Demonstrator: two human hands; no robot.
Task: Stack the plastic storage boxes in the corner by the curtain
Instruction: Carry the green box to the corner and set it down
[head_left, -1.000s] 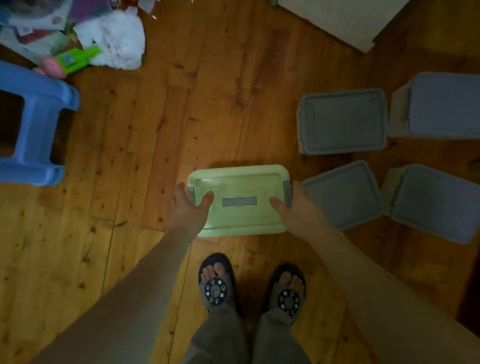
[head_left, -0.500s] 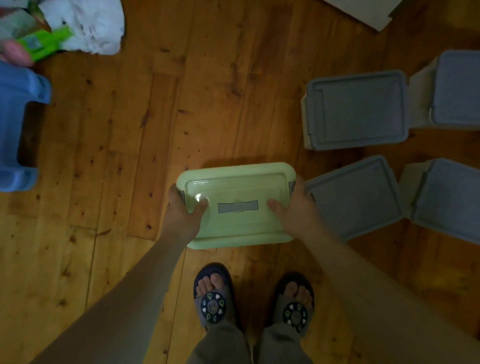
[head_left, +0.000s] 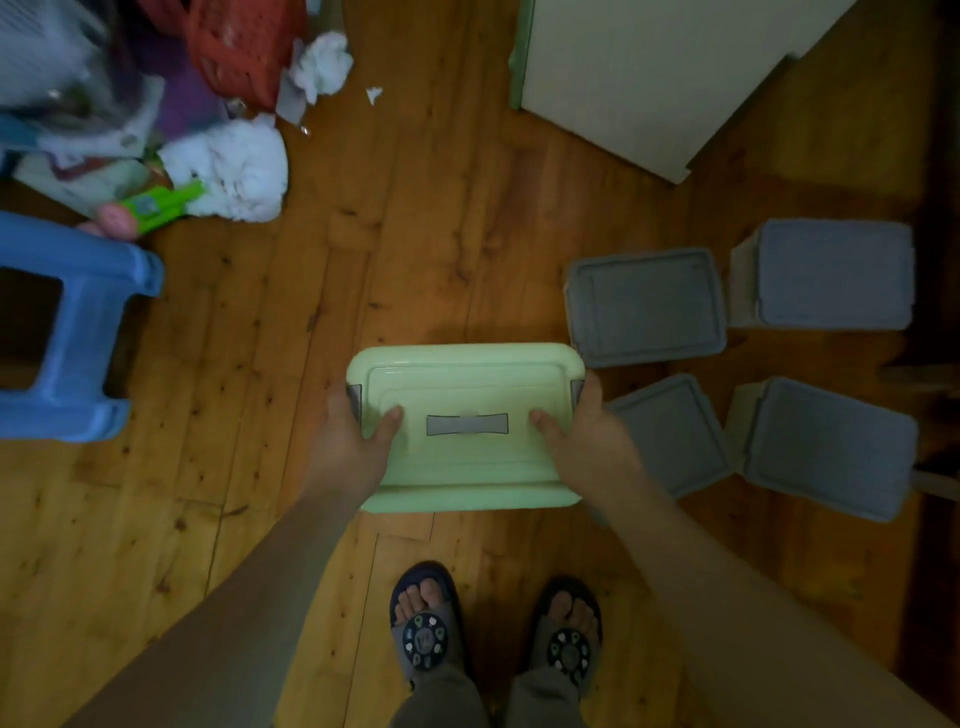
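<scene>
Person holds green box (head_left: 467, 431) by both short ends above the floor (head_left: 415, 234), in front of the feet. Left hand (head_left: 353, 441) and right hand (head_left: 582, 441) grip it, thumbs on lid, fingers curled under the rim. Four grey boxes (head_left: 644, 306) sit just right of green box. Step looks like carry; next calls for lowering it squarely onto a grey lid. Curtain not visible.

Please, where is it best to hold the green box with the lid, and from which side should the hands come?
Probably at its two short ends, one hand from each side. The green box is wide, with grey latches there; the left hand and right hand grip those ends, thumbs on the lid.
</scene>
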